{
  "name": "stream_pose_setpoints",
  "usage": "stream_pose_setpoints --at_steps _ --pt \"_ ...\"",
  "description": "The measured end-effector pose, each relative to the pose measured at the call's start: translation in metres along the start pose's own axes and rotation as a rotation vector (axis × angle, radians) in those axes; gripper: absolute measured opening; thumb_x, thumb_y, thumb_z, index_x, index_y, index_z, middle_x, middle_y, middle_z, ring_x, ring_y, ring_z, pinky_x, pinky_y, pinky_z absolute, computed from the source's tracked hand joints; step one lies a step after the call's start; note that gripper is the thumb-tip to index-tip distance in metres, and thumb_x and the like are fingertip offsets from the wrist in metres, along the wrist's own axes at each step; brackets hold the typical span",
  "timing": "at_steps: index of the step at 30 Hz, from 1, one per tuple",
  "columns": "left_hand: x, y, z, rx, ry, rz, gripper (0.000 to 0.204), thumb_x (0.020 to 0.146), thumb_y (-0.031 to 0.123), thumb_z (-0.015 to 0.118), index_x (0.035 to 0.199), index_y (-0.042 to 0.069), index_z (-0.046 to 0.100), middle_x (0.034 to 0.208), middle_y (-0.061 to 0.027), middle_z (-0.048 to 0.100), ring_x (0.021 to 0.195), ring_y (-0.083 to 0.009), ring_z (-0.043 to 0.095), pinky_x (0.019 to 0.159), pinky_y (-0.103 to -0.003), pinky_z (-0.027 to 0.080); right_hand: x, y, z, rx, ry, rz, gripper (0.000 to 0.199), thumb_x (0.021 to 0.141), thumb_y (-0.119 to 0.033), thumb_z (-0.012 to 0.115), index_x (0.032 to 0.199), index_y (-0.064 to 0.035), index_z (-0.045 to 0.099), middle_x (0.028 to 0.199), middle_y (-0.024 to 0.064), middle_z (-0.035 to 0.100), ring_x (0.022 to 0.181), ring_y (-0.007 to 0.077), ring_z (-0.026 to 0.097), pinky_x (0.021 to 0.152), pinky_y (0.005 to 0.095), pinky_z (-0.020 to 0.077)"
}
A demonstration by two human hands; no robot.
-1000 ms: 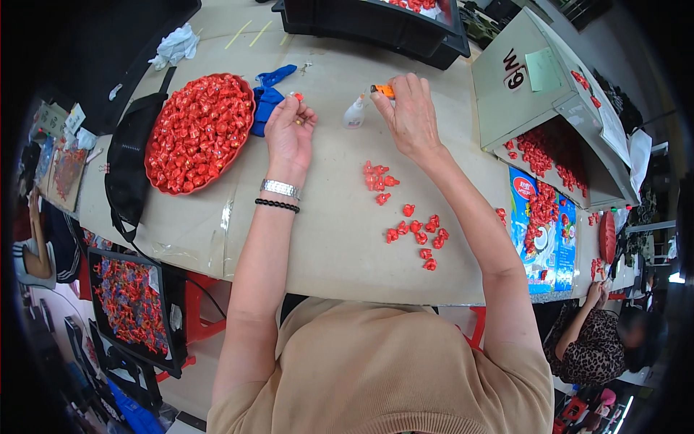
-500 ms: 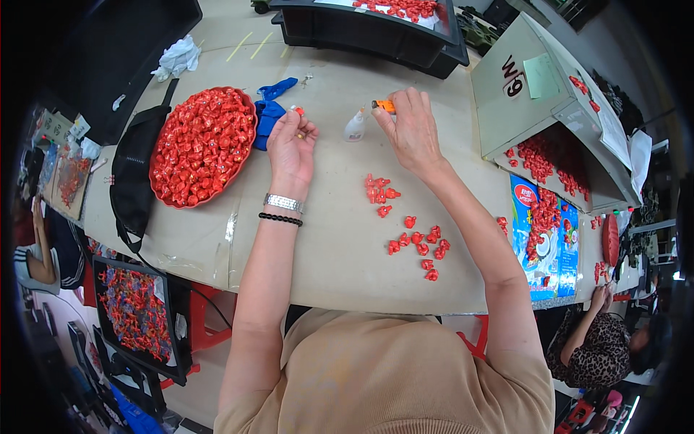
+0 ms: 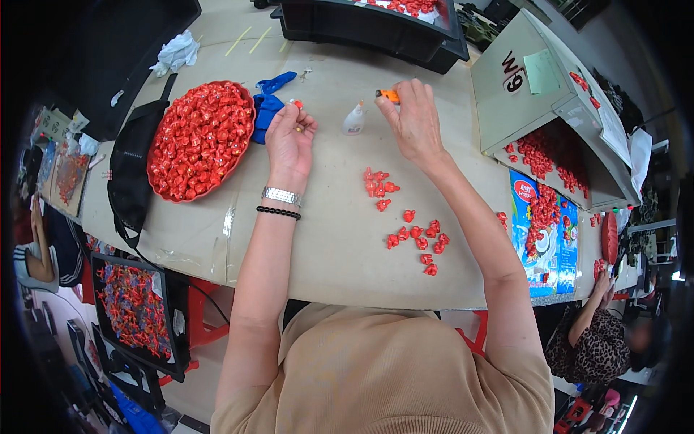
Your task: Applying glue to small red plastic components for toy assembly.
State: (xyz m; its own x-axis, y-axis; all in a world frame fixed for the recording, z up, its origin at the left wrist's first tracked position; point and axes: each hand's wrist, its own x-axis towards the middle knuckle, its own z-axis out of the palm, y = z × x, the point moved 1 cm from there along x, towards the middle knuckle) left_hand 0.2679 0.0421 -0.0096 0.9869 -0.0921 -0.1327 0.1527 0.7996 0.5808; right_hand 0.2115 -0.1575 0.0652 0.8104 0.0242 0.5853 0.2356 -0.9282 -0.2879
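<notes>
My left hand pinches a small red plastic part between thumb and fingertip, palm turned up. A tiny yellowish bit shows by its curled fingers. My right hand is closed around a small orange tool with a dark end pointing left; its exact kind is unclear. Between the hands, a small white squeeze bottle with a narrow tip stands upright on the table, apart from both. Loose red parts lie in a scattered group nearer to me, with a tighter cluster behind them.
A red scalloped bowl heaped with red parts sits left, beside a blue cloth-like item. Black bins stand at the back. On the right, a pale open-fronted box and a blue sheet carry more parts. Co-workers sit at both sides.
The view has shifted slightly. Both hands keep their holds; the orange tool's dark end points left as before, and my right hand sits a touch farther from the bottle.
</notes>
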Motion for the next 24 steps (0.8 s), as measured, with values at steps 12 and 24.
stream_pose_setpoints --at_steps 12,24 --pt "-0.003 0.001 0.006 -0.015 0.005 -0.002 0.014 0.091 0.018 0.062 0.094 0.006 0.057 0.08 -0.0016 0.056 0.073 -0.0134 0.053 0.071 -0.029 0.047 -0.007 0.064 0.045 -0.162 -0.24 0.172 0.038 0.079 -0.032 0.067 0.103 -0.003 0.059 0.105 0.0116 0.055 0.102 0.0293 0.046 0.09 0.0436 0.0358" --pt "-0.009 0.003 0.009 0.026 -0.044 0.083 0.014 0.09 0.018 0.062 0.095 0.005 0.058 0.081 -0.0025 0.057 0.072 -0.0144 0.054 0.071 -0.03 0.046 -0.01 -0.005 0.036 0.5 -0.349 0.288 0.039 0.071 -0.007 0.068 0.107 -0.0019 0.054 0.107 0.0147 0.057 0.107 0.026 0.054 0.092 0.0356 0.0426"
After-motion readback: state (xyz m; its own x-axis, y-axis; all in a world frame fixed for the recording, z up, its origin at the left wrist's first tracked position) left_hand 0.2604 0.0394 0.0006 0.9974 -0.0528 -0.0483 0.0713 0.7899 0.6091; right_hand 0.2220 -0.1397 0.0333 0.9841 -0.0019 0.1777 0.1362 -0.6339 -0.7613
